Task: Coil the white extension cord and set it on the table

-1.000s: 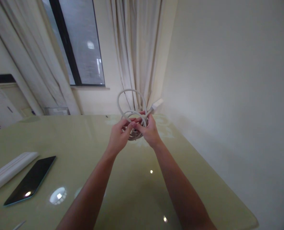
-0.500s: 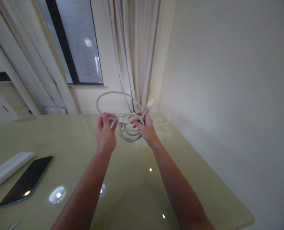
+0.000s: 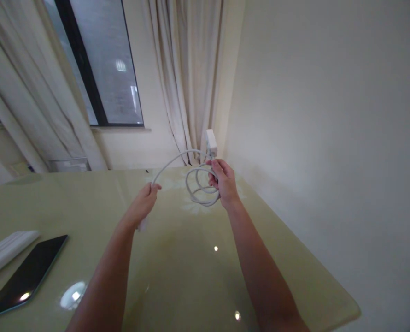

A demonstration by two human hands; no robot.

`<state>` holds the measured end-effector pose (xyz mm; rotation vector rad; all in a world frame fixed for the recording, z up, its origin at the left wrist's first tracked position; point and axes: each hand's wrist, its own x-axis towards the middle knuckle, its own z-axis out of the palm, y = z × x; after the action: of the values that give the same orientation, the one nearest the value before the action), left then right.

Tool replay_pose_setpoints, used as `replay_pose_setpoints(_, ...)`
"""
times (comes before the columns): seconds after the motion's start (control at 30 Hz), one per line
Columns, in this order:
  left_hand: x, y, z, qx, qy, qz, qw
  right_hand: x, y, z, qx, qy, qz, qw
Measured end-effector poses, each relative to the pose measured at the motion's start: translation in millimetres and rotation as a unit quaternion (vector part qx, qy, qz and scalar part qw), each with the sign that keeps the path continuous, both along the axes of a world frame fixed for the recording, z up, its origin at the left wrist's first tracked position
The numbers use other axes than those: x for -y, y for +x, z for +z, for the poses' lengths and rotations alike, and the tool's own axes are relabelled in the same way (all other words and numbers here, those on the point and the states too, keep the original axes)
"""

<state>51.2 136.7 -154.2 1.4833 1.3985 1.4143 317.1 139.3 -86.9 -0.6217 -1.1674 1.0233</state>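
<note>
A white cable [image 3: 205, 203] hangs in loose coils from my right hand [image 3: 225, 180], whose fingers are closed around the bundle. Just above that hand a white block-shaped plug [image 3: 211, 142] sticks up. One length of the cable arcs over to my left hand [image 3: 144, 201], which is closed on it at the left. Below the left wrist a blurred whitish end piece [image 3: 143, 224] shows, partly hidden by the hand. Both hands are held above the pale green glossy table [image 3: 177, 267].
On the left of the table lie a dark flat tablet [image 3: 27, 275] and a long white object [image 3: 9, 249] beside it. A wall [image 3: 322, 138] runs along the right side. Curtains [image 3: 191, 78] and a window [image 3: 104, 60] are at the back.
My left hand has moved left and down, drawing out a length of cable from the coils. The right hand has shifted slightly right, and the block-shaped plug now stands above it.
</note>
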Motion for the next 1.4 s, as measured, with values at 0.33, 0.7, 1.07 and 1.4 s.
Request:
replay_pose_setpoints(0.33, -23, -14, -50.2, -0.276, -0.142, -0.031, 0.950, 4, 1, -1.1, 0.117, 0.039, -0.021, 0.992)
replay_pose_setpoints(0.7, 22, 75, 50.1, 0.259, 0.159, -0.020, 0.953, 27, -24, 1.3, 0.358, 0.152, 0.071, 0.919)
replay_pose_setpoints(1.07, 10, 45, 44.3, 0.547, 0.043, 0.071, 0.833, -2, -12, -2.1, -0.164, -0.056, 0.004, 0.985)
replay_pose_setpoints(1.4, -26, 48, -24.0, 0.482, -0.123, 0.109, 0.861, 13, -14, 3.9, -0.091, -0.018, 0.055, 0.994)
